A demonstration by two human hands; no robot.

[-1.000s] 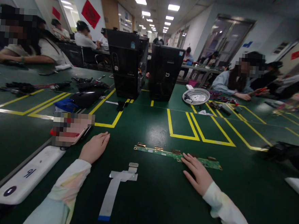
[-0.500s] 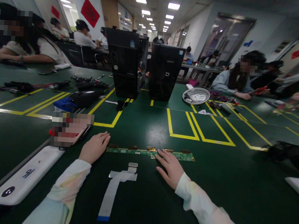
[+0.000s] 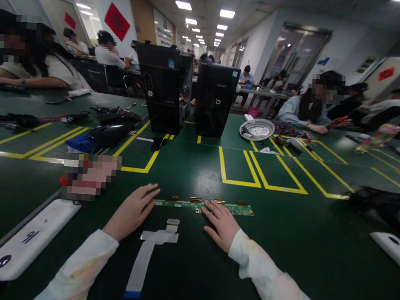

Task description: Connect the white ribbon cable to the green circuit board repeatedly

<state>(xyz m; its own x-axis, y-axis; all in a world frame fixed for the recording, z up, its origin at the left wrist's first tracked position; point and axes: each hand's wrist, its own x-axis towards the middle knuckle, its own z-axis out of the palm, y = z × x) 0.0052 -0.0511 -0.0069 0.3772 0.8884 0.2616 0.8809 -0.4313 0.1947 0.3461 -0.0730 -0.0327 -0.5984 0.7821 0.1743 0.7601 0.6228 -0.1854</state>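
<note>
Slid leftward since before, long narrow green circuit-board strip [image 3: 203, 206] now pinned flat on dark green table [image 3: 282, 247] under open left hand [image 3: 132, 210] and right hand [image 3: 222, 224], neither grip closed; squaring-up step, calling next for a light fingertip pinch.

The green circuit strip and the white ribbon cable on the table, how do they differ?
The green circuit strip lies crosswise, while the white ribbon cable runs toward the camera. The strip carries brass-coloured connectors along its far edge; the cable has a blue tip at its near end. Both hands touch the strip, neither touches the cable. Both lie flat on the green table.
</note>
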